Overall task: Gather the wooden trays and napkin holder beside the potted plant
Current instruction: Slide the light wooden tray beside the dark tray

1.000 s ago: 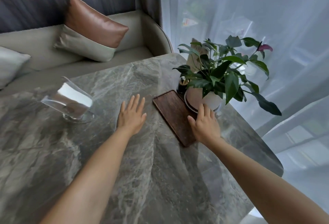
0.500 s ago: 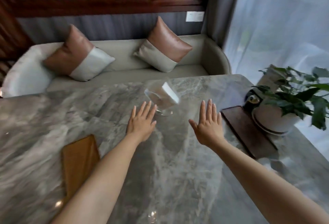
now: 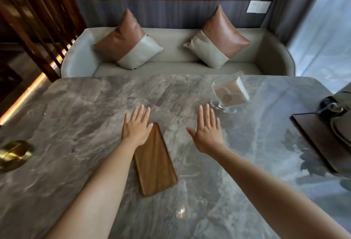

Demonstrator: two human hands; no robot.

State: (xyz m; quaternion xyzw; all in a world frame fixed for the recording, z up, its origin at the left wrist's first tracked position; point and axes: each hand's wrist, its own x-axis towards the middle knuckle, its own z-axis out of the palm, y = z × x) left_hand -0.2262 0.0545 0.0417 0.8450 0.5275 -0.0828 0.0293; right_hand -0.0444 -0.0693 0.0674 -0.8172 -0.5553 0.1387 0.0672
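- Since half a second ago the view has swung left: the light wooden tray (image 3: 154,161), then off by the left forearm, now lies in the middle between both arms, and the plant has slid almost out of sight at the right edge.
- The left hand (image 3: 137,125) is flat and open, fingers spread, its palm over the far left corner of the light tray; I cannot tell whether it touches the wood. It holds nothing.
- The right hand (image 3: 208,131) is likewise open and empty, hovering over bare desk (image 3: 76,124) between the light tray and the napkin holder (image 3: 228,92).
- The napkin holder, clear with white napkins inside, stands just beyond the right fingertips, apart from them.
- The dark wooden tray (image 3: 319,138) lies at the right edge of the desk, against the pot (image 3: 341,130), so it looks already gathered.
- The light tray is well apart from the pot and seems the next piece to shift.
- Handling, as a guess: the tray is thin, stiff and light, with a shallow raised rim; on polished stone it should slide easily, so press flat and push, or pinch a long edge to lift.
- The holder looks like glass or acrylic, smooth and top-heavy on a small foot; take it low by the base or both sides, and keep it upright so the napkins stay in.
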